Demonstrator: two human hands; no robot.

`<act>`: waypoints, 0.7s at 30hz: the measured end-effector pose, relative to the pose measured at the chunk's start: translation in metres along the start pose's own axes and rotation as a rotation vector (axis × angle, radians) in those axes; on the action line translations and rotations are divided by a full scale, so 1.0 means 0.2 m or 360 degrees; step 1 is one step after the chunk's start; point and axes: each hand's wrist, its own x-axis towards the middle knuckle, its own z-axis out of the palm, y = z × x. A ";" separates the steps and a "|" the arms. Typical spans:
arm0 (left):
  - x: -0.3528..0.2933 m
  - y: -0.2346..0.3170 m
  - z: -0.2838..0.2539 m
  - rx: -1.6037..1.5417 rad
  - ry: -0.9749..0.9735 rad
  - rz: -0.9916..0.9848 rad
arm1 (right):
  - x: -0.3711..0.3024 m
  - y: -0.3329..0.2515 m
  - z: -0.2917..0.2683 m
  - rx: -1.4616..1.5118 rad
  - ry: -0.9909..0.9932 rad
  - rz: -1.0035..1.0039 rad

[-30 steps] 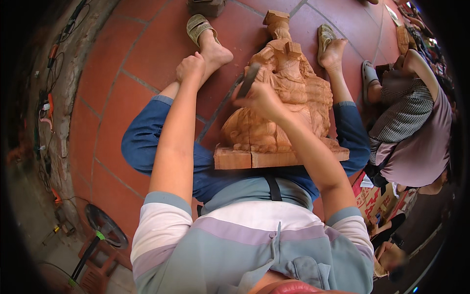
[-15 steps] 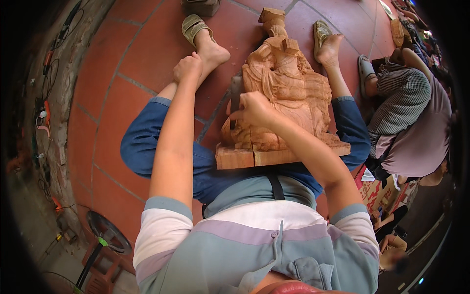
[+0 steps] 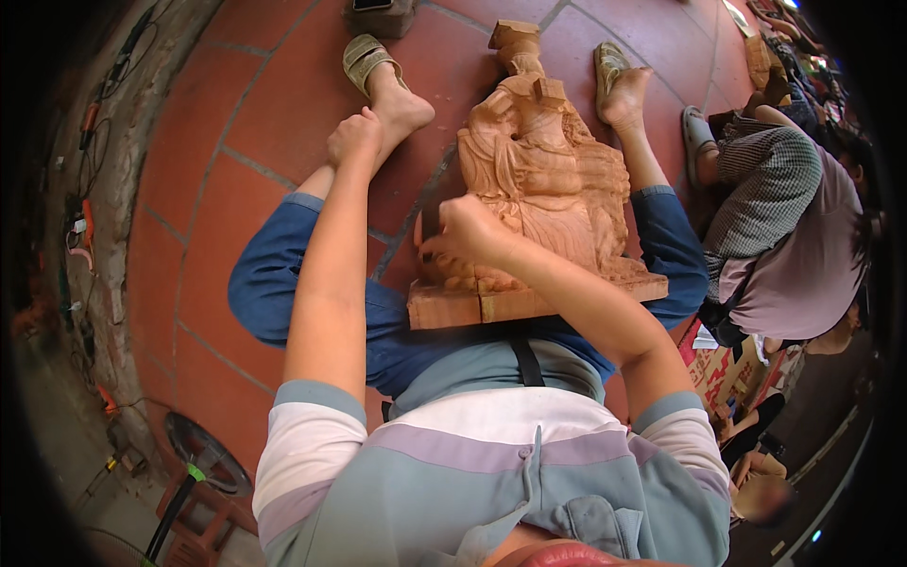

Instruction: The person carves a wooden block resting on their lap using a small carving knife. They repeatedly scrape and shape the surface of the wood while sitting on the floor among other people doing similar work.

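Observation:
A carved wooden statue point(image 3: 543, 180), a seated robed figure with fine folds, lies on its back between my legs, its base block point(image 3: 529, 304) toward me. My right hand point(image 3: 468, 231) is closed around a dark, flat handheld tool point(image 3: 432, 225) at the statue's lower left side. The hand is slightly blurred and hides most of the tool, so its kind cannot be made out. My left hand point(image 3: 355, 139) is closed on my left ankle point(image 3: 380, 142), its fingers partly hidden.
Red floor tiles point(image 3: 236, 255) surround my legs. A stone block point(image 3: 380, 19) with a dark flat device on it stands beyond my left foot. Another person point(image 3: 784, 217) sits close on the right. Cords and power tools point(image 3: 87, 222) lie along the left wall; a black fan point(image 3: 208, 454) stands lower left.
My right hand and its tool have moved toward me and slightly left along the statue's lower left side. The left hand keeps its place on the ankle. The whole view has shifted slightly.

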 end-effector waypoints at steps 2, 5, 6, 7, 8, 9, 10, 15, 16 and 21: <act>0.00 0.02 0.00 -0.0014 -0.0003 -0.0017 | 0.01 0.05 -0.02 0.0343 0.0053 -0.0046; -0.02 0.01 -0.01 -0.0016 -0.0042 -0.0010 | 0.09 0.11 -0.15 0.0165 0.0269 0.0539; -0.01 0.02 -0.01 -0.0026 -0.0052 0.0008 | 0.09 0.18 -0.19 0.0511 0.0408 0.0458; -0.01 0.01 -0.01 -0.0014 -0.0046 -0.0004 | 0.08 0.23 -0.21 0.0856 0.0546 0.0371; 0.00 0.01 -0.01 -0.0002 -0.0038 -0.0013 | 0.06 0.22 -0.21 0.0796 0.0484 0.0171; 0.00 0.01 -0.01 0.0001 -0.0032 -0.0021 | 0.04 0.20 -0.18 0.0657 0.0356 0.0007; 0.00 0.01 0.00 0.0022 -0.0030 -0.0032 | 0.01 0.16 -0.12 0.0517 0.0225 -0.0156; -0.04 0.02 -0.04 0.0050 -0.0028 -0.0054 | 0.09 0.17 -0.16 0.0701 0.0144 0.0078; -0.05 0.01 -0.03 0.0066 -0.0034 -0.0044 | 0.13 0.23 -0.17 0.0383 0.0325 0.0066; 0.00 0.00 0.00 0.0109 -0.0015 0.0118 | 0.06 0.10 -0.17 0.0025 -0.0181 -0.0158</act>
